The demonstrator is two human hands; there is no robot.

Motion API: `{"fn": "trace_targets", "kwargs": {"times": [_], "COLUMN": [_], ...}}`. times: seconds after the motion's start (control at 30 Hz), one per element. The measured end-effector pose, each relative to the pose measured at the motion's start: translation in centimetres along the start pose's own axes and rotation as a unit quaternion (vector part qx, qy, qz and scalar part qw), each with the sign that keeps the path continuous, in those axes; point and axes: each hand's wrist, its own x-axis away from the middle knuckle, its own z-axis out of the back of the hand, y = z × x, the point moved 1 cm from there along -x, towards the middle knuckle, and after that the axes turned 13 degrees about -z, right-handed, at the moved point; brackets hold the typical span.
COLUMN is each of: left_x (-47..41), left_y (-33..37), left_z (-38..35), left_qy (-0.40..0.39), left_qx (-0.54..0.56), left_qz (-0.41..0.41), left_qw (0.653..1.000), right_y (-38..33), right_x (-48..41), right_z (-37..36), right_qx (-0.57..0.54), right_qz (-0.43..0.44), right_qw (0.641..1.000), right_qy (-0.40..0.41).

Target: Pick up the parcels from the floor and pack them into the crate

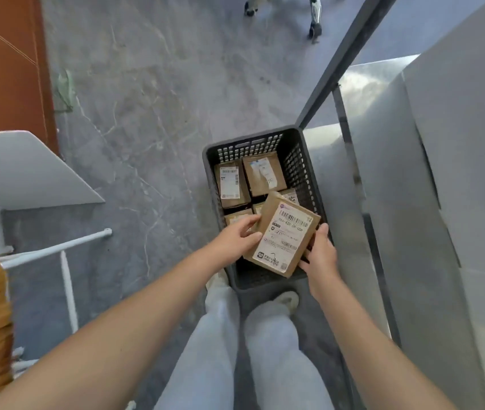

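Fingers (249, 221) of the left hand (238, 238) are curled over the left long edge of the held parcel (282, 235), with the thumb pressed to the same edge. The thumb of the right hand (321, 253) is laid along the opposite edge. The remaining right fingers are tucked under the near right corner and are mostly hidden. Both hands are therefore grasping the one box, from opposite sides.

Position: the held parcel is carried tilted, label up, above the near half of the crate (297, 161). It is not seen to touch the crate or the packed parcels (231, 184) below it.

Handling (judged): the box is flat, rectangular, plain brown corrugated card. It is taken to be stiff and light, since no sag is seen between the two grips. The card is matt and should give good friction. The glossy shipping label (287, 229) is the slicker face and is best avoided by the fingertips. Hold on the two long edges is judged sound, while the corners are likely to crush if dropped on edge.

Surroundings: the crate is dark moulded plastic with perforated lattice walls and a rounded rim. It is resting on a grey, veined, polished-looking floor (146, 113). Several similar labelled boxes are laid flat in its far half. The dark base is exposed in the near half, which is judged the likely slot.
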Motion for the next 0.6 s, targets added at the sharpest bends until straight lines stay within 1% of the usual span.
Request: {"fn": "trace_targets", "kwargs": {"times": [0.07,0.2,0.27,0.33,0.43,0.47,0.5,0.6], "left_x": [-3.2,-8.6,-10.9,-12.9,-15.8,-16.8,-17.8,-19.2], "left_y": [-3.1,-8.5,-10.7,-12.8,-14.9,-15.6,-16.2,-18.3], "left_z": [-0.7,-2.2,-2.7,-3.4,-4.2,-4.5,-4.7,-5.9], "left_qy": [-0.021,-0.061,-0.077,-0.094,-0.116,-0.123,-0.133,-0.186], "left_qx": [-0.037,-0.13,-0.172,-0.203,-0.222,-0.233,-0.248,-0.288], "left_qz": [0.027,0.066,0.083,0.09,0.102,0.098,0.096,0.116], "left_qw": [0.999,0.987,0.979,0.97,0.963,0.96,0.955,0.932], "right_y": [0.7,2.8,3.9,5.1,6.7,7.2,7.7,9.2], "right_x": [-4.4,-11.9,-14.7,-17.7,-21.6,-23.0,-24.3,-26.8], "right_z": [-0.6,-1.7,-2.1,-2.1,-1.9,-1.9,-2.0,-2.4], "right_qx": [0.02,0.039,0.074,0.112,0.134,0.139,0.132,0.096], "right_qz": [-0.017,-0.073,-0.079,-0.067,-0.058,-0.068,-0.087,-0.194], "right_qw": [1.0,0.997,0.994,0.99,0.989,0.988,0.987,0.976], "right_qy": [0.014,0.011,0.033,0.046,0.035,0.027,0.017,0.008]}}
